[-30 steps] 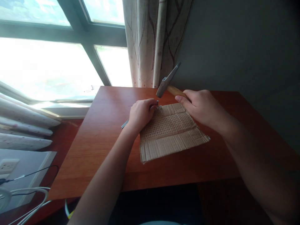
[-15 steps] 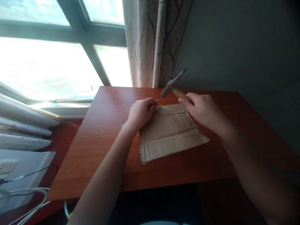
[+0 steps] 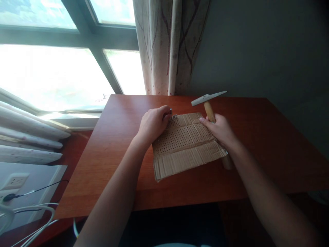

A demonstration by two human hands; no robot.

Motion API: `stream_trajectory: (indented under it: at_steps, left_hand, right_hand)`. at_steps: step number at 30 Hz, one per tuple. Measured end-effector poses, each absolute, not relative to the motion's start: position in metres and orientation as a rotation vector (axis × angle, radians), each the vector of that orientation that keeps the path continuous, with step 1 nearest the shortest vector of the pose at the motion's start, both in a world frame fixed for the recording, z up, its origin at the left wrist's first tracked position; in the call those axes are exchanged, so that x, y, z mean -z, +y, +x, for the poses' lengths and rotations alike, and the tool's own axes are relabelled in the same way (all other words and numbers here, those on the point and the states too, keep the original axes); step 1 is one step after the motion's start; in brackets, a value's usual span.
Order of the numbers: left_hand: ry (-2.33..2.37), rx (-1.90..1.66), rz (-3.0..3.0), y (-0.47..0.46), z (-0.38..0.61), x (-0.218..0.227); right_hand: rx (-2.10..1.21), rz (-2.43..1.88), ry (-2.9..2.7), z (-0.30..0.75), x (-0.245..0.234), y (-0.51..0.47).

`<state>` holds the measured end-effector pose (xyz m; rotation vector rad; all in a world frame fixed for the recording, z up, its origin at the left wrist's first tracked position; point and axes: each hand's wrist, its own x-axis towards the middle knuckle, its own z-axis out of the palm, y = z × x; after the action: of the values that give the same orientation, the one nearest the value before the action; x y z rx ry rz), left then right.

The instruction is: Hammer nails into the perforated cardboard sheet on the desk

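A piece of brown corrugated cardboard point(image 3: 180, 156), pierced with rows of small holes, lies on the wooden table. My left hand point(image 3: 154, 123) rests on its upper left corner with fingers closed. A short metal rod end point(image 3: 171, 110) sticks up out of that grip; its kind and its lower part are hidden. My right hand point(image 3: 219, 128) is wrapped around the wooden handle of a hammer point(image 3: 208, 97), by the cardboard's right edge. The hammer's metal head stands above the table beyond the cardboard, and its handle end shows below the hand.
The reddish-brown table point(image 3: 115, 161) has its front edge close to me. A window point(image 3: 51, 79) and a patterned curtain point(image 3: 159, 51) stand behind it. White cables point(image 3: 48, 214) and a wall socket point(image 3: 16, 181) are at the lower left.
My right hand has come lower and slightly right, turning the hammer so its head lies flatter and farther right. My left hand and the cardboard have hardly moved.
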<state>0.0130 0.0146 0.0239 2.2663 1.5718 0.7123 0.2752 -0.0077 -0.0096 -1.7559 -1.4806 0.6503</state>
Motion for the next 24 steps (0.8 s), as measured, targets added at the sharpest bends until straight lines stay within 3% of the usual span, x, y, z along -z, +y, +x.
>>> stream_trajectory:
  at_steps: [24]
  left_hand:
    - [1.562, -0.763, 2.226, 0.0161, 0.0122, -0.0229]
  right_hand:
    - [-0.541, -1.753, -1.478, 0.2664, 0.0064, -0.0083]
